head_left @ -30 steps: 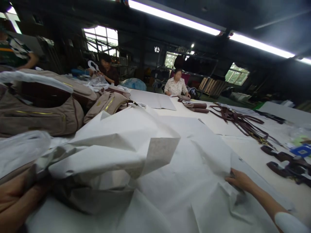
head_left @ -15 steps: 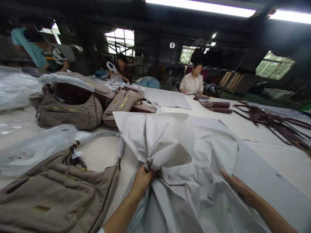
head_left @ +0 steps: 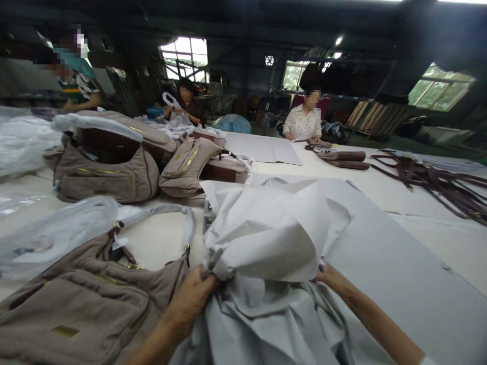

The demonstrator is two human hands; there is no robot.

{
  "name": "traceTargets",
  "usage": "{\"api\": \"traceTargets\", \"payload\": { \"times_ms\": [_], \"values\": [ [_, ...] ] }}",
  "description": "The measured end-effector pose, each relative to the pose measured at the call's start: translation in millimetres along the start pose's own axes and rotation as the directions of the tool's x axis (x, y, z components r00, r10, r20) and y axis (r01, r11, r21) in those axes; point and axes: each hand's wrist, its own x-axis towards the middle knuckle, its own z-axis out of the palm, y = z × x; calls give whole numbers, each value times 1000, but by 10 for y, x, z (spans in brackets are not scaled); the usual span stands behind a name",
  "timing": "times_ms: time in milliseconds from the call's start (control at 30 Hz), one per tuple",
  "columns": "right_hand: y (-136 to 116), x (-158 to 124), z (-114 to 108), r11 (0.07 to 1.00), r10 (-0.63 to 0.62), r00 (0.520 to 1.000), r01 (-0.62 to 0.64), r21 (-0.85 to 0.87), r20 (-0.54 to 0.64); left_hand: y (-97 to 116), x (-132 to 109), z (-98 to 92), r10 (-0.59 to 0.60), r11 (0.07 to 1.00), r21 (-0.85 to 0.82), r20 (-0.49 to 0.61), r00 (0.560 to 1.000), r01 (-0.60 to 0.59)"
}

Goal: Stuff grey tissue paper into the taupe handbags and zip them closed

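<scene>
Both hands (head_left: 192, 299) bunching crinkly white paper (head_left: 274, 228).

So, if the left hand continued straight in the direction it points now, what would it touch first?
The left hand points up and right, gripping the bunched white paper. Going on, it would likely only press deeper into that paper. Beyond it lie a tan bag and the table, but depth is unclear.

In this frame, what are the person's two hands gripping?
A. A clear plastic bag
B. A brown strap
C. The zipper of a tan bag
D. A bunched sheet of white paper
D: the left hand and the right hand clutch opposite sides of the crumpled white paper, while the tan bag lies untouched beside the left hand.
</scene>
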Motion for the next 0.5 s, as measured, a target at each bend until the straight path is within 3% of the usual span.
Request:
{"api": "traceTargets", "payload": {
  "times_ms": [67,100,167,233,300,367,433,500],
  "values": [
    [11,-99,-400,996,70,997,-67,-60,40,186,-16,-360,122,964,241,-36,992,-110],
    [19,-156,-537,992,99,995,-96,-82,32,233,13,-450,207,905,389,-53,977,-171],
    [50,-254,-621,983,173,984,-170,-66,35,204,124,-415,345,734,644,-79,935,-216],
    [107,-310,-458,973,229,971,-231,9,69,32,263,-134,381,662,722,-92,920,-201],
    [181,-325,-154,977,208,973,-212,31,99,-202,382,255,332,732,650,-83,940,-201],
    [255,-317,152,995,97,993,-96,-25,65,-407,435,601,307,767,605,-54,950,-213],
    [312,-302,374,996,-8,999,12,-93,46,-526,397,816,301,803,547,-28,953,-237],
    [338,-288,508,996,-15,996,23,-85,90,-546,288,893,320,876,365,48,946,-315]
  ]
}}
